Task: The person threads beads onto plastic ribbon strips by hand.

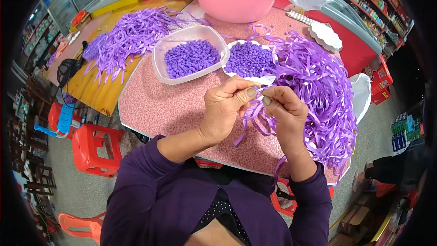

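Close together above the table's near half, my left hand [227,105] and my right hand [287,111] both pinch a purple ribbon [248,120]. Its loose end hangs below the fingers. Whether a bead sits at the fingertips is too small to tell. Just beyond my hands, a white dish [231,71] holds purple beads [250,59]. Left of it stands a clear plastic tub [163,76] with more purple beads [191,58]. A large heap of purple ribbons [318,91] lies beside my right hand and hangs over the table's edge.
A pink basin [232,4] with red and clear plastic bags stands at the back. Another ribbon pile [132,36] lies on the wooden table [98,93] at left. Red stools [94,148] stand on the floor. Someone's leg [382,173] shows at far right.
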`<state>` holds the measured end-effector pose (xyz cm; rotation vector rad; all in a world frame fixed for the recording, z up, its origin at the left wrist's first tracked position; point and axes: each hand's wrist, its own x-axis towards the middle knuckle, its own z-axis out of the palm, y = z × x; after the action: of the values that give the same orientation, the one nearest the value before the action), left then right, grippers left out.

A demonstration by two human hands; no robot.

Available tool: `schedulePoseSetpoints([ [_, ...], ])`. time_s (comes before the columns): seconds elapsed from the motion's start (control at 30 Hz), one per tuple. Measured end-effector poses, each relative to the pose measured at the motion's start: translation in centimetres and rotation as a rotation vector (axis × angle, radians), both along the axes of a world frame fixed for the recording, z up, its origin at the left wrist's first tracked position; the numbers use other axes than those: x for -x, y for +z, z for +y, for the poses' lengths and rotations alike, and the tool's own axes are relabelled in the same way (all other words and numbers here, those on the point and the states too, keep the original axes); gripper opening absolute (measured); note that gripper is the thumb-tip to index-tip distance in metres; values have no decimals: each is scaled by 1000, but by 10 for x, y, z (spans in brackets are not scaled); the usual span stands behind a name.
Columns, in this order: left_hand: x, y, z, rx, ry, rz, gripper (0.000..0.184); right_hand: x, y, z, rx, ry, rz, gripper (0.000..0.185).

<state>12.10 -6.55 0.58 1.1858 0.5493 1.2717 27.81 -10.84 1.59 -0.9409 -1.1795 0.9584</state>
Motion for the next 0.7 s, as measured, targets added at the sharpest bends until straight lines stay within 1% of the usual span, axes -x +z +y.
schedulePoseSetpoints([
  [0.03, 2, 0, 0, 3, -12, 7, 17, 1, -1, 0, -35, -53, -115, 13],
  [0.07, 4, 1, -1, 8, -23, 13, 19, 1, -4, 1, -76, -74, -155, 13],
  [0.17, 14, 4, -2, 22, -41, 60, 21, 1, -7, 2, -67, -80, -219, 13],
  [0.27, 14, 3, -3, 35, -47, -6, 21, 2, -7, 3, -63, -79, -213, 12],
  [0.4, 16, -2, -1, 69, -66, -15, 21, 3, -9, 4, -55, -82, -212, 12],
  [0.47, 16, -4, 1, 219, -96, -34, 19, 1, -9, 5, -31, -64, -237, 12],
  [0.57, 15, 2, 16, 239, -165, -11, 17, -4, -3, 9, 50, -38, -199, 12],
  [0.6, 9, 5, 18, 225, -164, -27, 15, -5, -4, 12, 26, -40, -130, 13],
  [0.63, 6, 8, 20, 227, -172, -17, 15, -8, -5, 14, 28, -49, -122, 13],
  [0.7, -2, 13, 24, 85, -172, 153, 15, -15, -6, 17, 12, -80, -216, 13],
])
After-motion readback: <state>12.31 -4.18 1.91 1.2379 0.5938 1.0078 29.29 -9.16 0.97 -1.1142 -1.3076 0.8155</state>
